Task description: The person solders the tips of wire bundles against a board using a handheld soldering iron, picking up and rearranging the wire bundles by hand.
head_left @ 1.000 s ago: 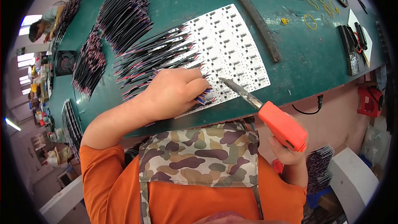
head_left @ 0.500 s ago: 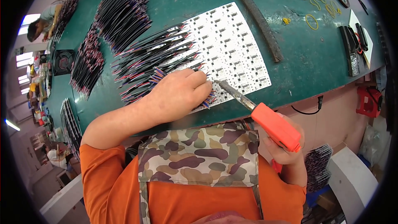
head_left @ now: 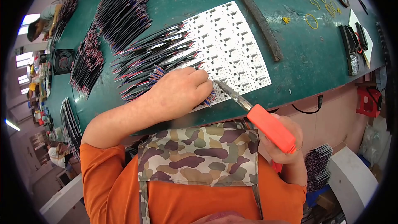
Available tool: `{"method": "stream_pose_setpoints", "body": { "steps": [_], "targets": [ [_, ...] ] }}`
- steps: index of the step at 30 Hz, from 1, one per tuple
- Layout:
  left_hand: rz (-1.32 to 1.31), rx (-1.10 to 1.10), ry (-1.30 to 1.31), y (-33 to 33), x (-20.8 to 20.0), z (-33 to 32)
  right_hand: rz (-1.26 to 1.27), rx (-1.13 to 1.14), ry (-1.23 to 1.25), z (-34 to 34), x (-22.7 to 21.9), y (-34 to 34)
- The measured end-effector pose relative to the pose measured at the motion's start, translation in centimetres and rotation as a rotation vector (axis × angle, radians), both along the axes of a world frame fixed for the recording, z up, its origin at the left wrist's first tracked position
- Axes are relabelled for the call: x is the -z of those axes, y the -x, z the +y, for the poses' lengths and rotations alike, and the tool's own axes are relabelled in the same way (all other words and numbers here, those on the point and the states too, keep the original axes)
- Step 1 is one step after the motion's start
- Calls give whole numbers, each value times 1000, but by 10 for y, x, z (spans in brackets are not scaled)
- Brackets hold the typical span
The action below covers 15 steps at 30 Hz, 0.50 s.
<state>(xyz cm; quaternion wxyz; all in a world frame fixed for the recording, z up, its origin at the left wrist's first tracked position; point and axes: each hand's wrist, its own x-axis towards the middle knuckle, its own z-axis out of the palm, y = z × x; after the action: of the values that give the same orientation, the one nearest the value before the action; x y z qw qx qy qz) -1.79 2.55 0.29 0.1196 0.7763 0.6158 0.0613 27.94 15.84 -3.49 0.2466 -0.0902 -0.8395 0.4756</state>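
Observation:
A white circuit board panel [head_left: 232, 45] with rows of small dark parts lies on the green table. Black-sheathed wires [head_left: 155, 52] with coloured ends run in rows over its left part. My left hand [head_left: 180, 89] rests over the panel's near side, closed on a bundle of wires [head_left: 157, 74] whose blue, orange and red ends poke out on both sides. My right hand [head_left: 286, 141] is wrapped round the red pistol-shaped handle of a soldering gun [head_left: 271, 126]. Its metal tip points at the panel just right of my left fingers; exact contact there is too small to tell.
Big piles of wires [head_left: 124, 12] lie at the far left, near a small black fan [head_left: 63, 61]. A dark bar [head_left: 255, 16] stretches beyond the panel. Yellow rubber bands [head_left: 311, 21] and a black holder [head_left: 350, 49] are at right. Another person [head_left: 58, 155] sits at far left.
The soldering gun's handle and my right hand have shifted slightly left and nearer my body. The tip stays beside my left fingers. My left hand has hardly moved.

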Motion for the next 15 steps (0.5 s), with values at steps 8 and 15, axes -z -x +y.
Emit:
{"method": "stream_pose_setpoints", "body": {
  "steps": [8, 15],
  "targets": [
    [1, 1, 12, 2, -3, 4, 32, -27, 7, 0, 0, 6],
    [19, 1, 11, 2, -3, 4, -15, 38, 77, -2, -1, -2]
  ]
}}
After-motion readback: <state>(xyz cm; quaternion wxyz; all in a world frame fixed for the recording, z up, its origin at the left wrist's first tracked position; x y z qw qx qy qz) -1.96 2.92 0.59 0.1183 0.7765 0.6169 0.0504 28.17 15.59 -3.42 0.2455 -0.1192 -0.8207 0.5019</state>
